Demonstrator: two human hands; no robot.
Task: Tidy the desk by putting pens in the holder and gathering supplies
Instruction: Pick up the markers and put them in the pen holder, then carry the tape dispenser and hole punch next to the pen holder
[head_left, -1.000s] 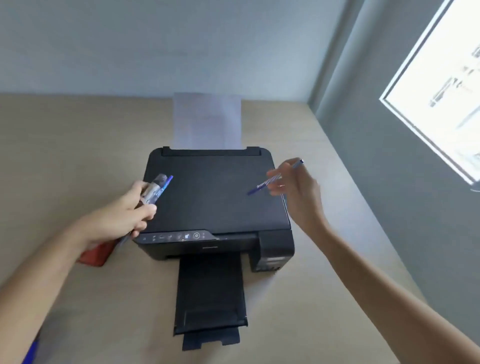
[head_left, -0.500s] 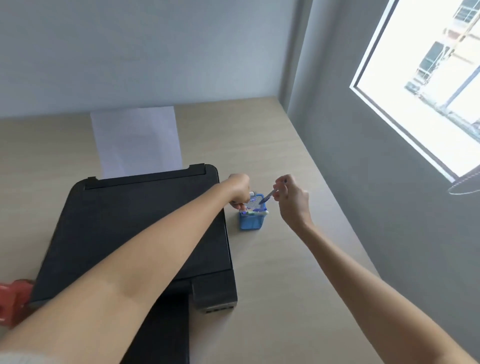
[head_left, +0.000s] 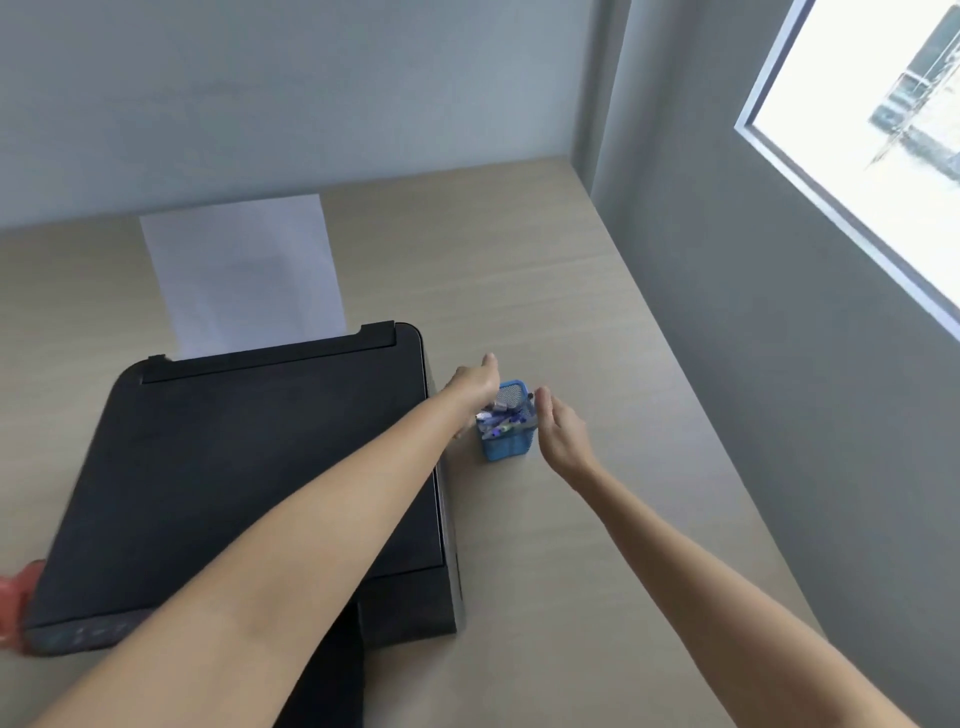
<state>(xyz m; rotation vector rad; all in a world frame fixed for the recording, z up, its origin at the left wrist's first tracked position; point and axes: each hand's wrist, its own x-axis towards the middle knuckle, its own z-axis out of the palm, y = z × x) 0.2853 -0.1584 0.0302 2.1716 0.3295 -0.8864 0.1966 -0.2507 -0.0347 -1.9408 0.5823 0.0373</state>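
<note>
A small blue mesh pen holder (head_left: 508, 448) stands on the beige desk just right of the black printer. Several blue and white pens (head_left: 501, 417) lie inside it. My left hand (head_left: 474, 385) reaches across the printer's corner and hovers at the holder's left rim, fingers spread and holding nothing. On the holder's right side is my right hand (head_left: 561, 430), its fingers loosely apart and empty, close to the rim.
The black printer (head_left: 249, 467) fills the left half of the desk, with a white sheet (head_left: 241, 270) standing in its rear feed. A red object (head_left: 15, 597) pokes out at the printer's left edge. Grey walls and a bright window bound the desk on the right.
Both hands carried pens from over the printer to the blue holder. The pens now lie in the holder and both hands have let go and opened.
</note>
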